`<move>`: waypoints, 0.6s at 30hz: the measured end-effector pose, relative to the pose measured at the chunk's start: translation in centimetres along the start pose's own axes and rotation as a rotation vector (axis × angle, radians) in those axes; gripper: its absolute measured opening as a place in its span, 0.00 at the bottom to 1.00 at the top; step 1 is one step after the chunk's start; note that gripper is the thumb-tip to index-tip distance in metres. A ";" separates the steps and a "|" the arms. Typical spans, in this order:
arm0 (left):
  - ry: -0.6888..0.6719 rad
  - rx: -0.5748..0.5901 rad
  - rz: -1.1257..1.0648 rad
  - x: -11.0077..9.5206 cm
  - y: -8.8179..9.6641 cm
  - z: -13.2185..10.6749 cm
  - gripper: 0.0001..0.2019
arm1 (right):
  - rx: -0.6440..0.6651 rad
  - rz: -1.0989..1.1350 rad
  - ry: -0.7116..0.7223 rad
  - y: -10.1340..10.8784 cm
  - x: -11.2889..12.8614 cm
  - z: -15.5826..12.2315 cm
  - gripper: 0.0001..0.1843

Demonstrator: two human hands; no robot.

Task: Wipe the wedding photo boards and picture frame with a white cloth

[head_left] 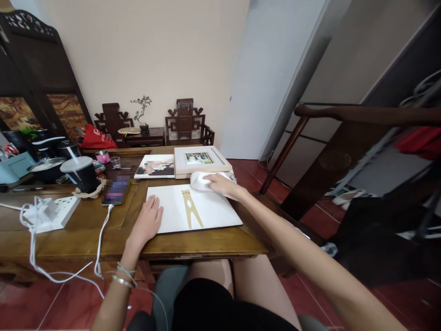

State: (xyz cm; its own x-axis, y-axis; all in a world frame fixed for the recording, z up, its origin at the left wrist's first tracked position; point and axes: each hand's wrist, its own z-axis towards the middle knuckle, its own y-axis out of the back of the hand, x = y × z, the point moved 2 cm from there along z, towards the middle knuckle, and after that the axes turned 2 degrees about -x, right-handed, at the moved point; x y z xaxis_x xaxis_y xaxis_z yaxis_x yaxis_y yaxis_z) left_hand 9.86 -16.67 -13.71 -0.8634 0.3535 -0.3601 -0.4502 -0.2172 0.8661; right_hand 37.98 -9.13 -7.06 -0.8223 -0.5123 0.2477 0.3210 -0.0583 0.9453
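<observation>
A flat white board (pixel 206 216) with a dark edge lies on the wooden table in front of me. On its surface is a long gold-tan figure (pixel 191 209) with an animal-like head and two spread legs. My left hand (pixel 148 218) lies along the board's left edge, fingers stretched out and holding nothing. At the board's far right corner, my right hand (pixel 220 183) is closed on a bunched white cloth (pixel 199 180), which rests on or just over the surface. Part of the cloth is hidden behind the fingers.
Behind the board are a pale framed picture (pixel 220 162) and a photo panel (pixel 172 171). To the left lie a phone (pixel 116 191) on a cable, a lidded dark cup (pixel 81 172) and a white power strip (pixel 67 214). A wooden chair (pixel 344 114) stands at right.
</observation>
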 end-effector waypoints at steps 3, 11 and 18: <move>-0.015 -0.016 -0.004 0.3 -0.2 0.1 0.23 | 0.004 -0.020 -0.008 -0.4 -0.1 -2.9 0.21; -0.027 0.000 0.025 0.4 -0.3 0.2 0.24 | 0.097 0.051 0.146 0.8 5.4 -13.7 0.20; -0.031 0.001 0.041 0.5 -0.3 0.2 0.24 | 0.146 0.063 0.088 0.7 2.7 -12.1 0.15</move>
State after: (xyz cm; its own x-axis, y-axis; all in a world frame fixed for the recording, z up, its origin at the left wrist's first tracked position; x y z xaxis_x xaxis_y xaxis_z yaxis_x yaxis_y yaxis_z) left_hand 9.63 -16.29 -14.13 -0.8738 0.3722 -0.3131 -0.4140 -0.2312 0.8804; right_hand 41.66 -20.97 -8.26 -0.7563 -0.5843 0.2942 0.2937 0.0986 0.9508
